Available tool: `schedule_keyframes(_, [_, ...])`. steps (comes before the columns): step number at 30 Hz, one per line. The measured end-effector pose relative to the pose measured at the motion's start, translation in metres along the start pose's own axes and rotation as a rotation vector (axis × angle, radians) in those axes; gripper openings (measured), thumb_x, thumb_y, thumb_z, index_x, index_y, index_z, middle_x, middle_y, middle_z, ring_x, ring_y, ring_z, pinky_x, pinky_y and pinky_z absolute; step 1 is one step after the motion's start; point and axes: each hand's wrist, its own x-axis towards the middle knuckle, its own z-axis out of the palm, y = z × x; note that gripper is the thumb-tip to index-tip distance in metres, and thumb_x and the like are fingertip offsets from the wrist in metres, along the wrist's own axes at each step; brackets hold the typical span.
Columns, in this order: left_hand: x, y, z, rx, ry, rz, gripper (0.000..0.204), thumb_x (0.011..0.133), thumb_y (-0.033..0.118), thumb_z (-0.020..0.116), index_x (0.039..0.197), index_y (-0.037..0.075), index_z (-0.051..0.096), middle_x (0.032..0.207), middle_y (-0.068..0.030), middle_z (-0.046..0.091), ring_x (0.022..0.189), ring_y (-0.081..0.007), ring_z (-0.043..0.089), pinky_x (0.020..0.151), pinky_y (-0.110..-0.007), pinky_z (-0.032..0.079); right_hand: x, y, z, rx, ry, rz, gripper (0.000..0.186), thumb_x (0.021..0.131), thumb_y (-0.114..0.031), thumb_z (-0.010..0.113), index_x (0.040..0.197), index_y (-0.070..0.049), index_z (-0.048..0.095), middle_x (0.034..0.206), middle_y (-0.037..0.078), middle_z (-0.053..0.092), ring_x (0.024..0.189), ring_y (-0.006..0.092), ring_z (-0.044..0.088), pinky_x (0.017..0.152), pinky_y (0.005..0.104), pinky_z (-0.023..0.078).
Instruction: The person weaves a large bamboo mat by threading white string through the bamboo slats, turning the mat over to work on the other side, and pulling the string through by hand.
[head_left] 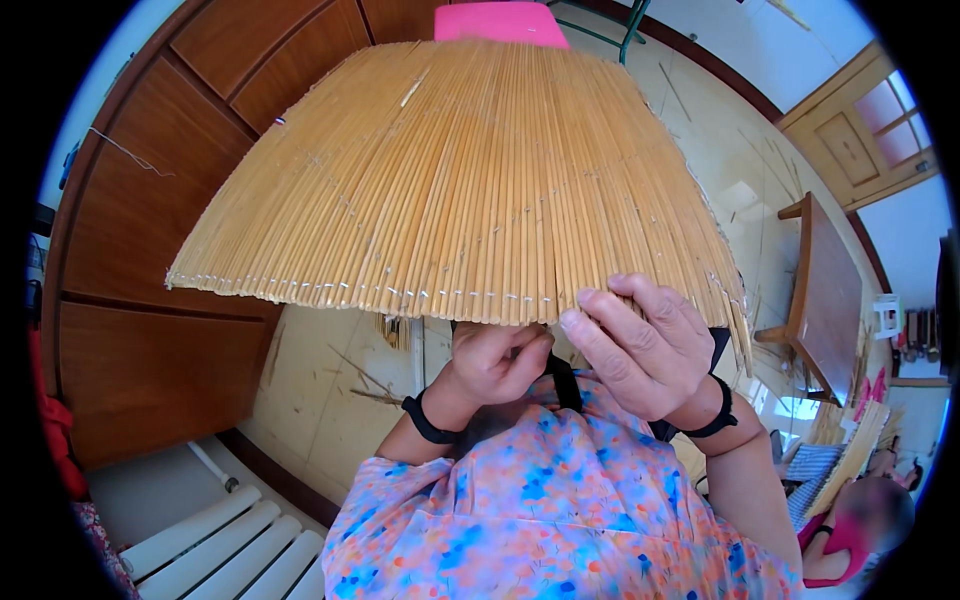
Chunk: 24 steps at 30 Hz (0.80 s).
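Observation:
A wide mat of straw-coloured stalks (450, 170) spreads out before me, the stalks side by side and running away from me. Short white stitches cross the stalk ends along its near edge. My right hand (645, 345) grips this edge right of the middle, fingers on top and thumb hidden. Just under the edge, my left hand (500, 362) is closed with its fingers curled in. Whatever it may hold is hidden. At the mat's right side a few stalks stick out past the near edge.
Brown wooden cabinets (150, 200) stand to the left, above a white radiator (225, 545). Loose stalks (362, 370) litter the tiled floor. A pink seat (500, 22) is beyond the mat. On the right are a wooden table (825, 290) and another person (840, 540) in pink.

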Motion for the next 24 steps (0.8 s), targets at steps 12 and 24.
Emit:
schedule_keyframes(12, [-0.001, -0.012, -0.013, -0.029, -0.131, 0.086, 0.014, 0.086, -0.003, 0.063, 0.099, -0.008, 0.064, 0.064, -0.0053, 0.064, 0.055, -0.0130, 0.061, 0.051, -0.025, 0.047, 0.000, -0.001, -0.001, -0.006, 0.008, 0.002, 0.034, 0.073, -0.022, 0.066, 0.105, -0.012, 0.074, 0.099, 0.005, 0.069, 0.085, 0.0251, 0.064, 0.067, 0.0296, 0.053])
schedule_keyframes(24, [0.003, -0.006, -0.015, 0.023, -0.167, 0.057, 0.022, 0.078, -0.005, 0.063, 0.100, -0.008, 0.067, 0.069, -0.0041, 0.066, 0.062, -0.0138, 0.062, 0.059, -0.027, 0.050, 0.000, 0.001, -0.002, 0.001, 0.024, 0.008, 0.032, 0.075, -0.022, 0.067, 0.105, -0.012, 0.074, 0.098, 0.006, 0.070, 0.084, 0.0253, 0.065, 0.066, 0.0300, 0.053])
